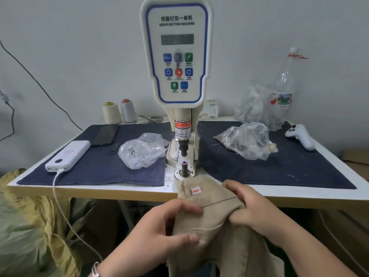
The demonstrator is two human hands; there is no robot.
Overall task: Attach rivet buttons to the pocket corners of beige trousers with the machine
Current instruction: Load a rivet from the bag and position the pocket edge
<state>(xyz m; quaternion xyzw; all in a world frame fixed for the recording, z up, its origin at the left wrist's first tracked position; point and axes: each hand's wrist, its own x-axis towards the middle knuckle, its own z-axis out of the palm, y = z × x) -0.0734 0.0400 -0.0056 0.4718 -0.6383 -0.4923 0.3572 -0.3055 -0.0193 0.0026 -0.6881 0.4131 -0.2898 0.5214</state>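
Beige cloth: trousers, bunched at the near table edge, upper fold lying on the table, the rest hanging toward the person. A white sticker with a red arrow sits near the top fold.

Left hand: grips the trousers' left edge, fingers curled over the front, thumb pressed on the cloth lower down.

Die: lower post of the machine, lit at its tip, straight beyond the cloth's top edge and just apart from it. Punch hangs directly above the die, a gap between them.

Right hand: pinches the trousers' right side, fingers curled round a fold, knuckles up.

Key relation: the die lies ahead of both hands, on the midline between them, neither hand clearly nearer. The cloth's top fold points at the die; a stitched seam runs across it from hand to hand. Judgement: the next move is a forward slide to bring a pocket corner over the die; no rivet is visible on the cloth.

Left of machine: power bank, phone, clear bag holding small metal pieces, two thread cones.

Right of machine: further bags, bottle, white controller.
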